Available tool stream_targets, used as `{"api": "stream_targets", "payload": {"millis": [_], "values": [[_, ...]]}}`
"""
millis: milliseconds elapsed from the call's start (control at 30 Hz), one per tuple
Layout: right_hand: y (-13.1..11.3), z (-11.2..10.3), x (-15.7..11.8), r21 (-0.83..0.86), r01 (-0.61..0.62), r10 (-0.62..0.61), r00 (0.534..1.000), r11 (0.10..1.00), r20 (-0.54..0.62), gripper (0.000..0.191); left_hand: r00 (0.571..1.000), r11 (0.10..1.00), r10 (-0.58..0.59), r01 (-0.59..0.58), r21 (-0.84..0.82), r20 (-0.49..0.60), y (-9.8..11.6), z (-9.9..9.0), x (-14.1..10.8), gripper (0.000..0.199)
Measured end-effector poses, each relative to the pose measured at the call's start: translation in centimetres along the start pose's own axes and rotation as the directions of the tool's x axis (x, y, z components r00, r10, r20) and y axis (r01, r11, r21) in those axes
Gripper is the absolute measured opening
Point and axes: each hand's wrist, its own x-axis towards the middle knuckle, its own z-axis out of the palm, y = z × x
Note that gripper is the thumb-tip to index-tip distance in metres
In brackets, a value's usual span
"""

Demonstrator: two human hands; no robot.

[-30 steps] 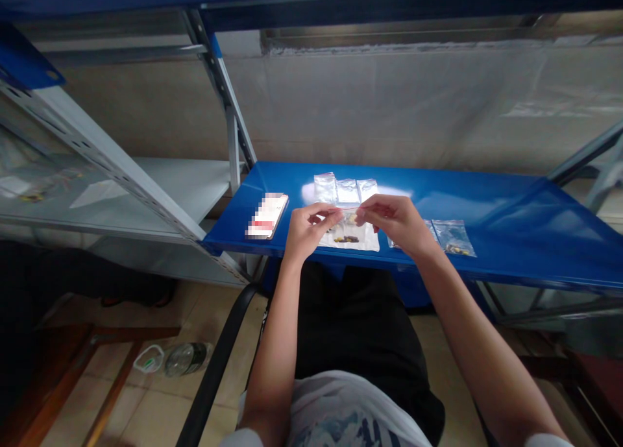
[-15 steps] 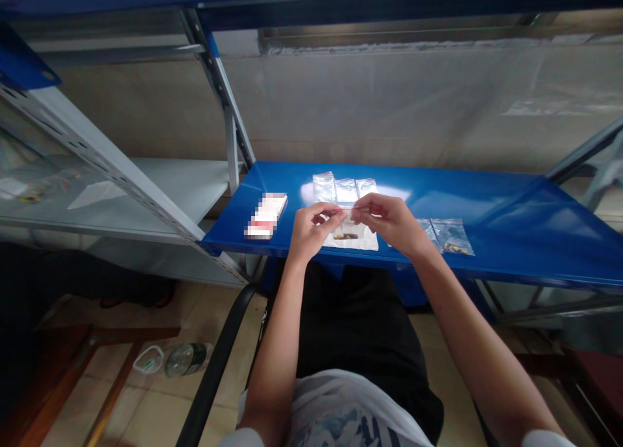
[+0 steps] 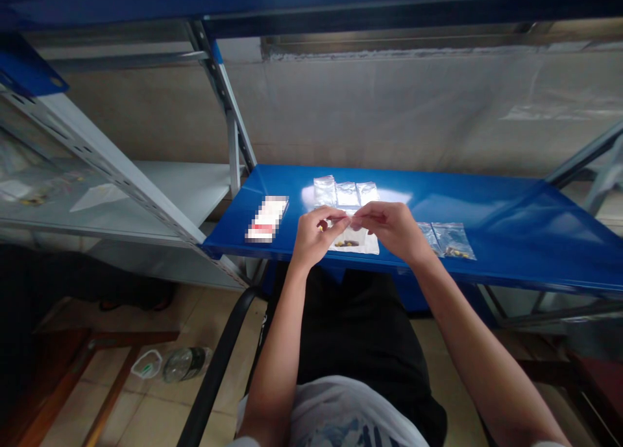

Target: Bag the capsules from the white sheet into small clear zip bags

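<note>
Over the front part of the blue shelf [image 3: 506, 233], my left hand [image 3: 314, 236] and my right hand [image 3: 392, 229] meet fingertip to fingertip. Both are pinched on the top edge of a small clear zip bag [image 3: 354, 238], which hangs down between them. Small yellow and dark brown pieces lie low in this bag; their kind is too small to tell. Behind it a white sheet [image 3: 372, 245] lies on the shelf, partly hidden. Beyond my fingers, flat clear zip bags [image 3: 346, 193] lie side by side.
Right of my right hand lie zip bags [image 3: 455, 239] with small pieces inside. A blurred-out white and red item [image 3: 267, 218] sits at the left. A grey shelf [image 3: 160, 181] and its upright [image 3: 97, 152] stand further left. A plastic bottle [image 3: 183, 364] is on the floor.
My fingertips have come closer together along the bag's top edge, the left ones shifting slightly right. The whole view has moved a little; the other things lie as before.
</note>
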Motion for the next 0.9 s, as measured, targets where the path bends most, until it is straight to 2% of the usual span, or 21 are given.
{"api": "stream_targets", "payload": {"millis": [200,333,433,533,600,700,800,900], "values": [[0.0,-0.4,-0.1,0.078,-0.084,0.083,0.996,0.993,0.019,0.022,0.999,0.999,0.008,-0.009,0.032,0.049,0.6,0.0,-0.1,0.026],[-0.5,-0.7,-0.4,0.084,-0.091,0.091,0.996,0.992,0.012,0.022,1.000,1.000,0.013,-0.013,0.007,0.000,0.7,0.2,-0.1,0.026],[-0.3,-1.1,-1.0,0.063,-0.082,0.078,0.995,0.995,0.057,0.028,1.000,0.999,0.010,-0.010,-0.032,0.007,0.5,0.1,-0.1,0.020],[1.0,-1.6,-2.3,-0.034,-0.042,0.045,0.994,0.999,0.098,0.026,0.998,0.991,-0.052,0.057,-0.125,0.042,0.2,0.2,0.0,0.021],[2.1,-2.0,-3.7,-0.084,-0.049,0.056,0.995,0.995,0.086,0.022,0.988,0.976,-0.112,0.129,-0.175,0.106,0.0,0.6,0.1,0.025],[3.7,-3.0,-6.5,-0.071,-0.139,0.139,0.990,0.988,-0.005,0.022,0.939,0.957,-0.161,0.223,-0.184,0.303,-0.4,2.2,-0.1,0.046],[4.7,-4.4,-9.5,0.003,-0.247,0.245,0.961,0.969,-0.131,0.024,0.861,0.928,-0.187,0.313,-0.203,0.473,-1.0,5.3,-0.6,0.068],[5.5,-6.4,-12.0,0.082,-0.327,0.337,0.905,0.941,-0.259,0.036,0.833,0.902,-0.199,0.362,-0.236,0.517,-1.5,9.9,-0.7,0.055]]}}
